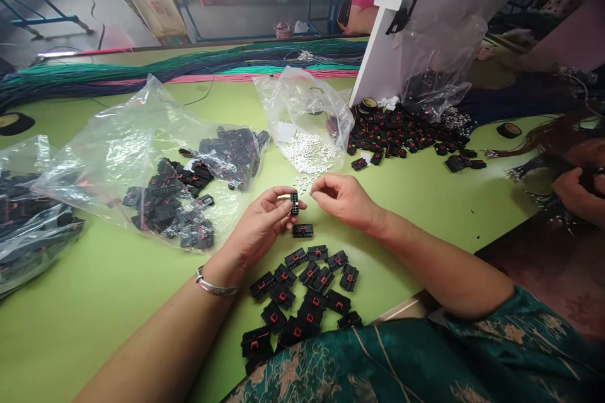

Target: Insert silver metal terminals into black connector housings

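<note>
Between the thumb and fingers of my left hand (269, 214) is a black connector housing (295, 203), held with its rows of cavities facing me. A white dot shows on that face. My right hand (347, 201) is just to the right, thumb and forefinger pinched together; whatever is between them is too small to make out. Right behind the hands lie small white plugs (309, 152), spilling from a clear bag (307, 97). Another connector housing (303, 230) rests below my left fingers. Several more black housings with red clips (312, 277) are scattered nearer my body.
Clear bags of black housings (165, 195) lie to the left. A heap of black and red housings (397, 132) sits at the back right beside a white panel (378, 31). Wire bundles (189, 63) run along the far edge. Another person's hand (574, 195) is at the right.
</note>
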The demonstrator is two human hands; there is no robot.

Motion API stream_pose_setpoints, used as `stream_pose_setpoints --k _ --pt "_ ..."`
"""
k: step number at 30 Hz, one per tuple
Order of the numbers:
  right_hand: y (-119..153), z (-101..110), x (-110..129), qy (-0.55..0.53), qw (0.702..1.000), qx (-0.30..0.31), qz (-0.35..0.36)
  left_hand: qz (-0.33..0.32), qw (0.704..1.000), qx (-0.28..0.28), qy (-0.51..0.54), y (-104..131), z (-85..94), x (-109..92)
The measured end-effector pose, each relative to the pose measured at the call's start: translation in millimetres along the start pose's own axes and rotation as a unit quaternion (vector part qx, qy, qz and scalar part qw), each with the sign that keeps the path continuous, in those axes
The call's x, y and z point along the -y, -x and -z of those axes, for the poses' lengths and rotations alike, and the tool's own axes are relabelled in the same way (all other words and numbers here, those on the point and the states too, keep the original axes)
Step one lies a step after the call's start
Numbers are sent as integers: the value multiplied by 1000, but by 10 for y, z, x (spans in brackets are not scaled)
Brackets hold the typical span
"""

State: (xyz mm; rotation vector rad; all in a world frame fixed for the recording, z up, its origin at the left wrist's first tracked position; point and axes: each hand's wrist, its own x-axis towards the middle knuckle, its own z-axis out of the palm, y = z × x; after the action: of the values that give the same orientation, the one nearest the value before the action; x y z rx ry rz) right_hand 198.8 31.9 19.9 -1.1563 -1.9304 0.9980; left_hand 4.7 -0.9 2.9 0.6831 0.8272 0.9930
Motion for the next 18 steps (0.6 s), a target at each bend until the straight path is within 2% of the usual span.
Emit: stream_pose_setpoints --k 3,6,12,18 --pt "49 -62 108 -111 993 29 -10 -12 1000 14 -5 6 -6 18" --pt "61 -131 111 -155 987 30 -24 -8 1000 15 -13 15 -23 19" --pt "46 -186 37 -187 981 26 -40 -6 1000 16 -12 18 -30 23" --pt "61 -190 68 -160 986 20 -33 -6 1000 11 -21 15 -10 37"
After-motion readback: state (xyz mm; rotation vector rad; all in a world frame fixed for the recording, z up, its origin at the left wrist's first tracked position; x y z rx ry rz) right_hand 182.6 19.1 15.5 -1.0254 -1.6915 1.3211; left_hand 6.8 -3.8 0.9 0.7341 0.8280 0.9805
